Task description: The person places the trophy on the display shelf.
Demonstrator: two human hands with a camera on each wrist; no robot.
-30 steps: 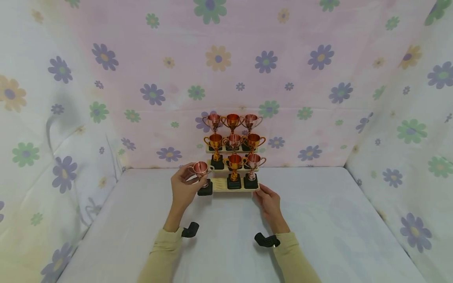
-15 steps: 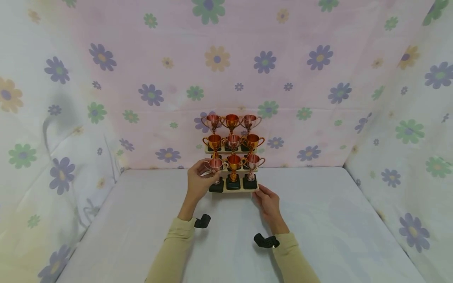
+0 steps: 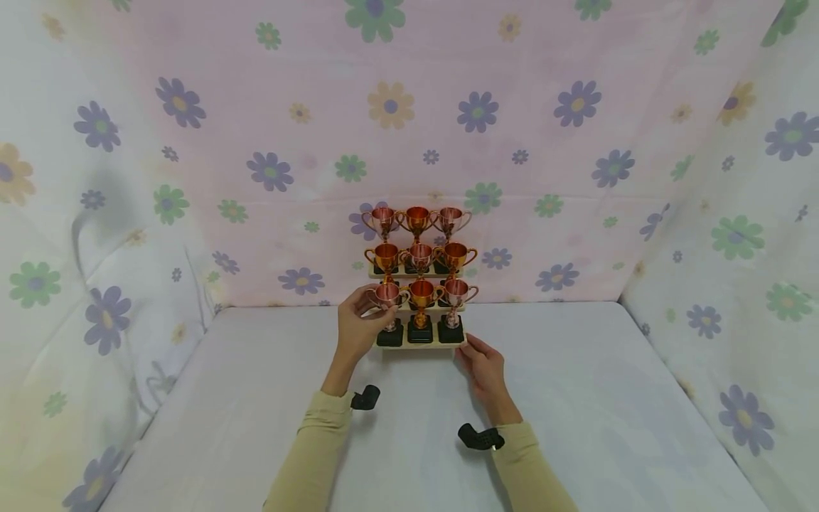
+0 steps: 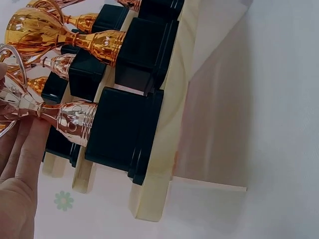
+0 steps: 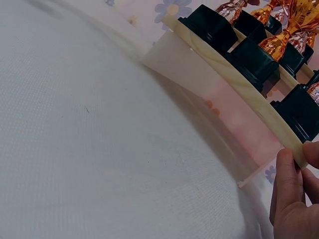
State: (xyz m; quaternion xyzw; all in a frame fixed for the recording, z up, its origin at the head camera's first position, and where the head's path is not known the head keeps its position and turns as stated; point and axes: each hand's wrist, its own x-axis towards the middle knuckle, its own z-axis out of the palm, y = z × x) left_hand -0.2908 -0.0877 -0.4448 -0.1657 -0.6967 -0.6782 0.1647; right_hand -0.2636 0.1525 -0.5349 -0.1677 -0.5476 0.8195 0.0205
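Note:
In the head view my left hand [image 3: 357,326] holds a rose-gold trophy cup [image 3: 387,294] by its bowl and stem. The left wrist view shows that trophy's black base [image 4: 122,132] upright on the left end of the front board [image 4: 172,114] of a tiered wooden rack. Beside it stand a gold trophy [image 3: 421,293] and another rose-gold trophy [image 3: 457,291]. My right hand [image 3: 488,371] pinches the right end of the front board, thumb above and fingers below, as the right wrist view shows. The left fingertips are partly hidden behind the cup.
Two higher tiers carry more gold and rose-gold trophies, such as a gold one [image 3: 417,219] at the top middle. A clear panel [image 5: 199,84] supports the front board. White cloth [image 3: 409,441] covers the table, and flowered curtains [image 3: 409,142] surround it.
My left hand has moved right with the rose-gold trophy, from beside the rack onto the front board's left end. Over the last half second it has barely moved. My right hand stays in place.

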